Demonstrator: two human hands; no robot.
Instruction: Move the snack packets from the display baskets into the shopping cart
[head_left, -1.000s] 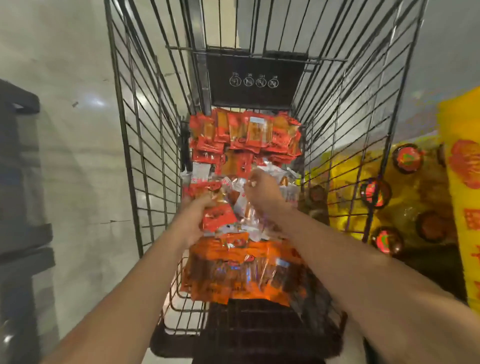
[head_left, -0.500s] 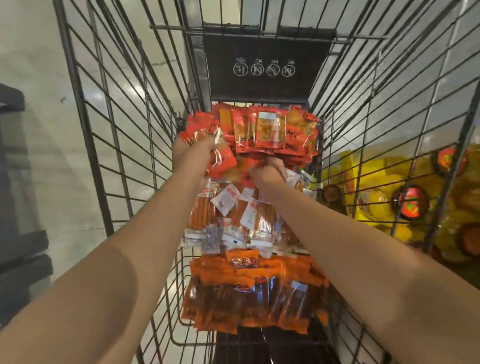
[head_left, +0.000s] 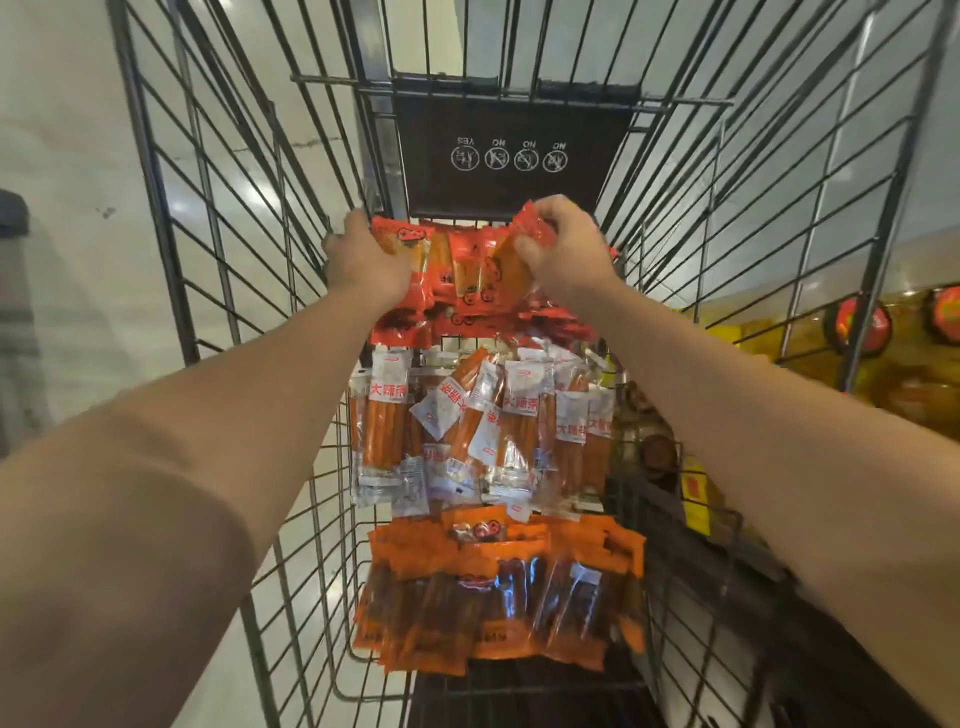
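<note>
Both hands are reached to the far end of the shopping cart (head_left: 228, 270). A red snack packet (head_left: 527, 244) is gripped by the right hand (head_left: 563, 254), its fingers curled round the packet. The left hand (head_left: 363, 260) is closed on the left edge of the red packet pile (head_left: 457, 291) below the black sign panel (head_left: 514, 156). Clear stick packets (head_left: 467, 426) lie mid-cart, and orange packets (head_left: 498, 592) lie at the near end.
</note>
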